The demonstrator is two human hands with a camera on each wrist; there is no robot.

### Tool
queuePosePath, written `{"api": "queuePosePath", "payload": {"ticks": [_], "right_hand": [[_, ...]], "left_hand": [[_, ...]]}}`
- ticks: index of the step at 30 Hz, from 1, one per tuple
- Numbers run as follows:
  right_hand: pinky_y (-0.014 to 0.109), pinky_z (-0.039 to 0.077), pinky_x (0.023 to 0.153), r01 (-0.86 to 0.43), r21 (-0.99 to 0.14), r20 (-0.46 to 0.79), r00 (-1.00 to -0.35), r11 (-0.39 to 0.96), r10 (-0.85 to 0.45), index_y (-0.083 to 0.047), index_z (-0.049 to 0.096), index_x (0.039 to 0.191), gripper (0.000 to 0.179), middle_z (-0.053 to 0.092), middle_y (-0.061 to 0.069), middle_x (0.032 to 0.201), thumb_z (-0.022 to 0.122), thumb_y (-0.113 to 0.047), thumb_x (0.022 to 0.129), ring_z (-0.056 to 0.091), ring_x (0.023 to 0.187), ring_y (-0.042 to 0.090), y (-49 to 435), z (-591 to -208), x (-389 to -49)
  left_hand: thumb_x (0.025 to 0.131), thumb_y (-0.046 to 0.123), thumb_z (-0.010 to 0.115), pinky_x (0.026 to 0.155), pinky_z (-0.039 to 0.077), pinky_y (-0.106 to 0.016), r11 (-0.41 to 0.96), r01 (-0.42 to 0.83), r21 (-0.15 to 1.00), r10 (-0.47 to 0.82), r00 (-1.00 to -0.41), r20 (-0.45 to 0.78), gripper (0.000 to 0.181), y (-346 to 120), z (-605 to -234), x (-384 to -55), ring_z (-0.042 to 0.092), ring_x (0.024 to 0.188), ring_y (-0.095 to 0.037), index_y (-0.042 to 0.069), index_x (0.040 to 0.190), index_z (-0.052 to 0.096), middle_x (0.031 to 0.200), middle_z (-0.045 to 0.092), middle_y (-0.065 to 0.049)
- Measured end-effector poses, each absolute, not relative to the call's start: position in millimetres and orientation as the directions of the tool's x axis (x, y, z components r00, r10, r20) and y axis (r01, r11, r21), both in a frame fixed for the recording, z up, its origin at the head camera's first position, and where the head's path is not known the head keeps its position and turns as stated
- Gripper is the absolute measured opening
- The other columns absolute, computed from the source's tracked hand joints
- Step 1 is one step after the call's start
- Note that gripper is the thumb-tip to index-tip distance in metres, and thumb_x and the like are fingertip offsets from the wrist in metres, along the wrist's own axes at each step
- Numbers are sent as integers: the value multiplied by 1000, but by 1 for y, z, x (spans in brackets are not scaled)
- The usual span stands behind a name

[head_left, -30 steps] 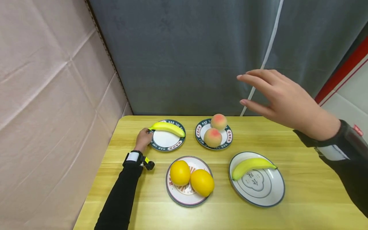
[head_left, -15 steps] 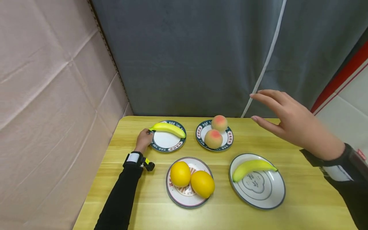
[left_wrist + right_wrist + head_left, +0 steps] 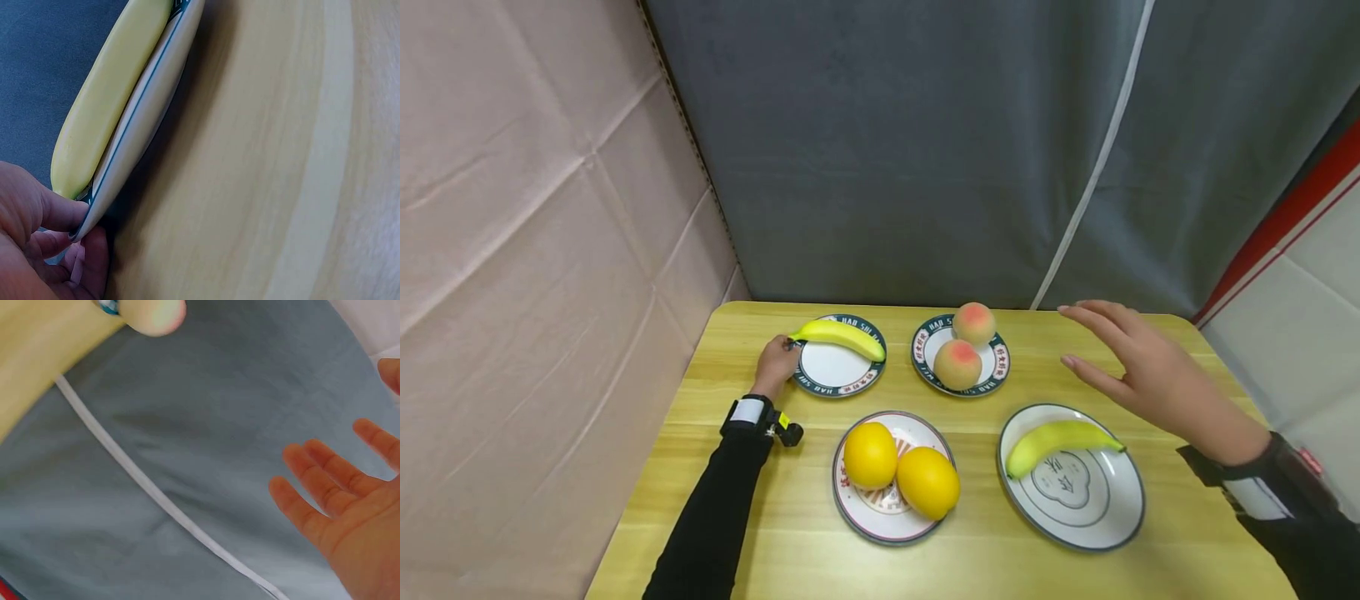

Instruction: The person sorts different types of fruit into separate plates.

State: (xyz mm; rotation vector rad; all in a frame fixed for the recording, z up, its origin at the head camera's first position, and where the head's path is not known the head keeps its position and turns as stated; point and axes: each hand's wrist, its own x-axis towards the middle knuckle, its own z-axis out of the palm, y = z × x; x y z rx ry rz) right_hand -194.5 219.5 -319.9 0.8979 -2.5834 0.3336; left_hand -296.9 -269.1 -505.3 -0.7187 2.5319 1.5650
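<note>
My left hand (image 3: 776, 367) pinches the left rim of a small plate (image 3: 829, 367) with a dark green patterned border at the table's back left. A yellow banana (image 3: 844, 336) lies across that plate, its stem end near my thumb. In the left wrist view the thumb (image 3: 64, 212) is on top of the rim and curled fingers are underneath. My right hand (image 3: 1138, 367) hangs in the air at the right, fingers spread and holding nothing. It is nearest to a larger white plate (image 3: 1093, 517) bearing a second banana (image 3: 1056, 442).
Two peaches (image 3: 957, 364) sit on another green-bordered plate (image 3: 929, 340) at the back middle. In front, a plate (image 3: 891, 531) holds two round yellow fruits (image 3: 871, 455). A grey curtain (image 3: 880, 167) closes off the table's far edge; a pale padded wall (image 3: 542, 275) borders the left.
My right hand has come down from in front of the curtain to lower over the table's right side. The left hand keeps its grip on the plate, which stays in place.
</note>
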Motion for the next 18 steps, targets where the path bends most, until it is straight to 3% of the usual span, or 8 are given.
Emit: {"api": "queuePosePath", "payload": {"ticks": [7, 18], "right_hand": [[68, 57, 90, -583, -166, 340, -791, 795, -509, -10, 55, 150, 71, 59, 22, 144, 87, -23, 87, 60, 125, 45, 229, -364, -189], [74, 51, 98, -462, -317, 128, -886, 828, -445, -12, 53, 153, 68, 53, 24, 152, 79, -38, 96, 54, 136, 50, 241, -425, -177]], "left_hand": [[114, 16, 44, 111, 48, -46, 374, -425, 824, -335, -891, -308, 52, -270, -505, -296, 50, 136, -36, -3, 161, 37, 160, 46, -27], [114, 16, 43, 109, 48, -46, 379, -424, 822, -338, -891, -303, 51, -269, -504, -295, 51, 134, -36, -3, 161, 38, 158, 48, -27]]}}
